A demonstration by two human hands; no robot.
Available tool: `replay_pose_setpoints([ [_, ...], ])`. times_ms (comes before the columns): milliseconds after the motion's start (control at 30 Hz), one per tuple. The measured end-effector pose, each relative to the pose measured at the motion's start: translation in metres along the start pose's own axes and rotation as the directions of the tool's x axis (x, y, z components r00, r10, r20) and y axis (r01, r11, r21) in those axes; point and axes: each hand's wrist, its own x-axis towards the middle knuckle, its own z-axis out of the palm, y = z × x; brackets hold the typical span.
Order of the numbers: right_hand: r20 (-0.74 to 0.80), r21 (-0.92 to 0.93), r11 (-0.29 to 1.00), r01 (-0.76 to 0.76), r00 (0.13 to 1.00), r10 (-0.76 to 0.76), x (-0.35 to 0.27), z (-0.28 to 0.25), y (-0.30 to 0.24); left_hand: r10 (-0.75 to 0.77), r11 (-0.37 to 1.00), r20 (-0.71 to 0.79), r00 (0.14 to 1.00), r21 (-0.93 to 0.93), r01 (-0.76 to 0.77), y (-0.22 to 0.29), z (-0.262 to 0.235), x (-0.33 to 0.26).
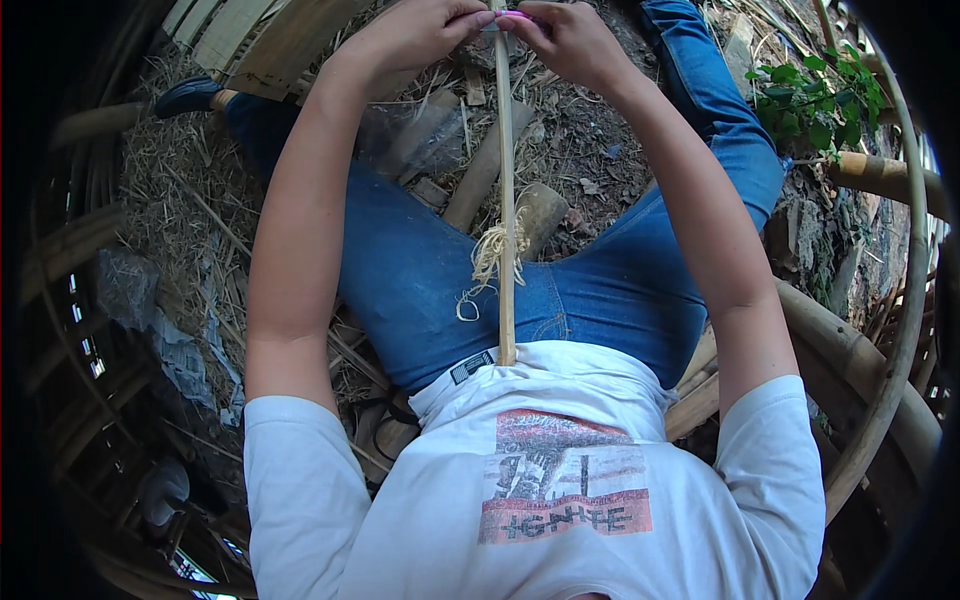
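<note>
A long, narrow bamboo strip [505, 150] runs away from me, its near end against my shirt at the waist. At its far end, by the top edge of the view, my two hands meet. My left hand [440, 25] is closed, thumb and fingers pinched at the strip. My right hand [570, 40] is closed round a slim pink thing [515, 14] lying across the strip; its kind is not clear. Thin curly shavings or fibres [490, 255] hang about the strip's middle, between my thighs.
Jeans-clad legs [410, 270] spread to both sides. Bamboo pieces [490, 170] and straw [190, 210] litter the ground. Wooden slats [290, 45] stand far left, crumpled clear plastic [180, 350] lies left. Bamboo poles [850, 350] and a leafy plant [825, 100] are right.
</note>
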Motion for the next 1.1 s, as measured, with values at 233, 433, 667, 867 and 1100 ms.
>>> replay_pose_setpoints([
  [233,0.114,0.003,0.998,-0.06,0.992,0.059,0.006,-0.006,-0.003,0.069,0.979,0.034,0.997,0.191,-0.074,-0.008,-0.01,0.009],
  [433,0.066,-0.041,0.998,0.056,0.996,-0.053,0.008,-0.003,0.009,0.135,0.987,0.108,0.985,0.074,-0.144,-0.026,-0.002,0.021],
  [667,0.029,-0.006,0.998,0.055,0.998,-0.055,0.005,0.0,0.006,0.108,0.987,0.058,0.992,0.117,-0.114,-0.02,-0.001,0.017],
  [867,0.083,0.0,1.0,0.021,0.996,-0.021,0.002,0.002,0.006,0.099,0.985,0.09,0.991,0.135,-0.111,-0.025,0.001,0.017],
  [1100,0.098,0.035,0.999,-0.013,0.995,0.01,-0.003,0.004,-0.002,0.088,0.977,0.117,0.989,0.185,-0.109,-0.023,0.001,0.011],
])
